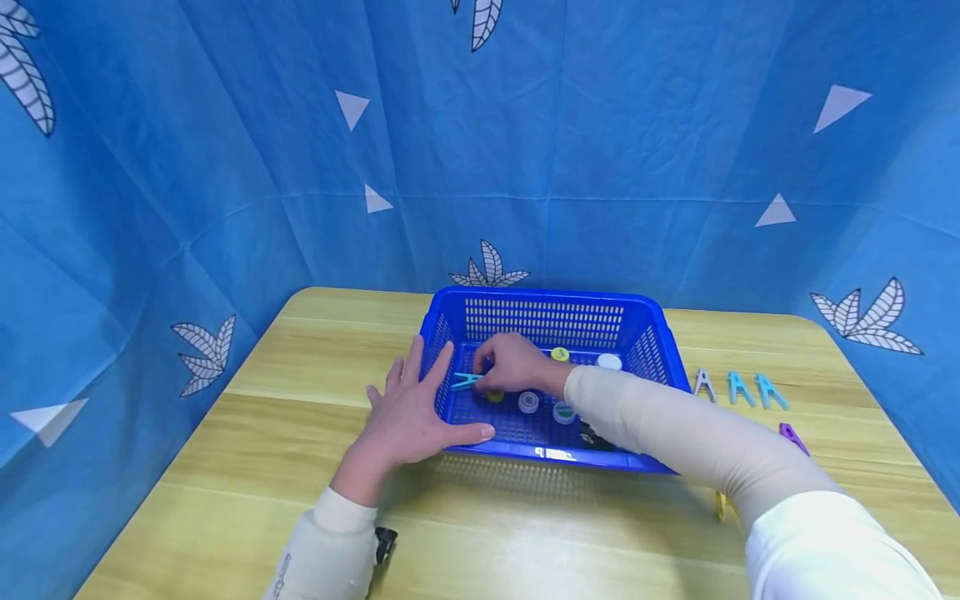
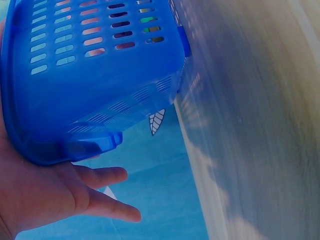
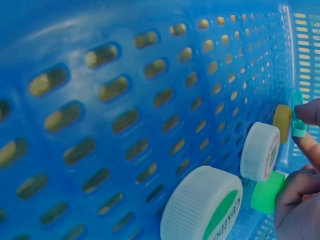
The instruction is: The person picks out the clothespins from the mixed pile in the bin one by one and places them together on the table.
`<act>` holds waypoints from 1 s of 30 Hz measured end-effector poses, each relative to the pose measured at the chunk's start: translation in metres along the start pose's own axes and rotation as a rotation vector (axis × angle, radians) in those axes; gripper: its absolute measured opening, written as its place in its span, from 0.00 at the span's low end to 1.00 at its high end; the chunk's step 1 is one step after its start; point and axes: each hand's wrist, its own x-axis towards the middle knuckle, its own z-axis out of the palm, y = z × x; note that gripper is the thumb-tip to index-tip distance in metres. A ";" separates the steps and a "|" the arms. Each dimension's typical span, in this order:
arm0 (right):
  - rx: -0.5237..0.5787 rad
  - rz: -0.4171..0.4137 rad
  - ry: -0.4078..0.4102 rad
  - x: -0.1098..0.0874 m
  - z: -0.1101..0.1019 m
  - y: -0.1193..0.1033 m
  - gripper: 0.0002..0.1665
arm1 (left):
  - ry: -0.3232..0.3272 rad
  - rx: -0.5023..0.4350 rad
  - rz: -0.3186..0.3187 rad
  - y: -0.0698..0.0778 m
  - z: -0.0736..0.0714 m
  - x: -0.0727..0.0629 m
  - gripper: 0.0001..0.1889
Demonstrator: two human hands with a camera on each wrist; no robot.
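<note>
A blue plastic basket stands on the table. Inside it, my right hand pinches a teal clothespin between thumb and finger, near the basket's left end. My left hand rests spread at the left rim, fingers straight, thumb along the front corner. Bottle caps lie on the basket floor around the right hand: a yellow cap, a white cap with a printed top, a white cap with a green mark and a green cap close to the curled fingers.
Right of the basket lie a grey clothespin, two light blue clothespins and a purple clothespin. A yellow piece shows beside the right forearm. Another yellow cap and a plain white cap sit toward the basket's back.
</note>
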 end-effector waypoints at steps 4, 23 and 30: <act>0.048 0.014 0.002 -0.001 -0.004 -0.002 0.08 | -0.001 -0.004 0.004 0.001 0.000 0.000 0.66; 0.146 0.054 0.069 -0.009 -0.032 -0.002 0.05 | -0.010 -0.012 0.002 0.004 0.001 -0.002 0.67; 0.148 0.078 0.121 -0.020 -0.053 -0.002 0.06 | -0.005 -0.011 -0.005 0.004 -0.001 0.000 0.67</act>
